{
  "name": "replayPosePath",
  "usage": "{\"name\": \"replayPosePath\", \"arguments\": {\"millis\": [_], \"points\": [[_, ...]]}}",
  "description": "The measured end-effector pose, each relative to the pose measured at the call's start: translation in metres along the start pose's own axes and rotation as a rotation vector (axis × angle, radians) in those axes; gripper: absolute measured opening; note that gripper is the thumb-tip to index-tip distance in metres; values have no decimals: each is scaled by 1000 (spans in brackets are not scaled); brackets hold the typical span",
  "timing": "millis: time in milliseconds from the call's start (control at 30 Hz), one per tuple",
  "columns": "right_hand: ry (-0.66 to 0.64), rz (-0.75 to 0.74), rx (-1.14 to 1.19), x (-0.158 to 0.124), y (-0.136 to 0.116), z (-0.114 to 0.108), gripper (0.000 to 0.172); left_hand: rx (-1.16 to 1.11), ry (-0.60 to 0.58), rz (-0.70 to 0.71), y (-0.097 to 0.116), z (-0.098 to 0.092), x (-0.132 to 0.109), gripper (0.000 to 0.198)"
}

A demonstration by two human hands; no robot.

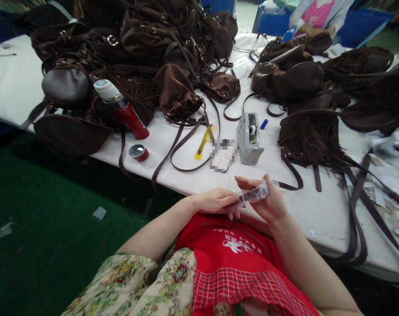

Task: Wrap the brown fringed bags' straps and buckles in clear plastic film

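Observation:
Both my hands meet just above my red apron, at the near edge of the white table [173, 136]. My right hand [268, 199] is closed around a small dark strap piece wrapped in clear plastic [254, 195]. My left hand [215, 201] lies with its fingers stretched toward that piece, the fingertips touching its left end. Right in front of my hands, on the table, lie a yellow comb [204, 141] and a grey tape dispenser [248, 137].
Heaps of brown suede fringed bags [146, 52] and long straps cover the back and right of the table. A red spray can [123, 109] lies tilted beside its red cap [139, 152]. Paper scraps lie at the right. Green floor is at the left.

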State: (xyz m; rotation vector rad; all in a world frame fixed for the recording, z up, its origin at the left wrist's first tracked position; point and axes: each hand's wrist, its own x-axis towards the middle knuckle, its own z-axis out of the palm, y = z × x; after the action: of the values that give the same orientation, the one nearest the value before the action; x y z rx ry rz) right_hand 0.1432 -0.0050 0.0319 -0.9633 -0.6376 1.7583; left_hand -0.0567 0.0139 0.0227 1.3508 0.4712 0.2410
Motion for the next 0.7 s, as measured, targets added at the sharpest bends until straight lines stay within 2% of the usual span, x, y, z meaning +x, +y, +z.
{"name": "replayPosePath", "arguments": {"millis": [100, 200, 333, 367, 433, 533, 633, 700], "points": [[-4, 25, -140, -2, 12, 6, 49, 3, 20, 4, -2, 5, 11, 64], [44, 12, -187, -6, 27, 14, 48, 2, 81, 19, -3, 12, 25, 65], [118, -21, -191, -8, 27, 16, 46, 109, 161, 22, 0, 3, 23, 58], [135, -61, -187, -8, 22, 14, 46, 159, 145, -9, 1, -3, 18, 54], [177, -153, -170, -5, 10, 8, 45, 189, 28, -91, 2, -14, 8, 53], [213, -198, -167, -1, -4, 0, 44, 41, -149, -145, 2, -21, -3, 58], [205, -153, -150, 2, -3, -1, 44, -26, -124, -109, 2, -13, -1, 58], [152, -90, -101, 3, 4, 3, 45, -38, -77, -83, 2, -6, 4, 58]]}}
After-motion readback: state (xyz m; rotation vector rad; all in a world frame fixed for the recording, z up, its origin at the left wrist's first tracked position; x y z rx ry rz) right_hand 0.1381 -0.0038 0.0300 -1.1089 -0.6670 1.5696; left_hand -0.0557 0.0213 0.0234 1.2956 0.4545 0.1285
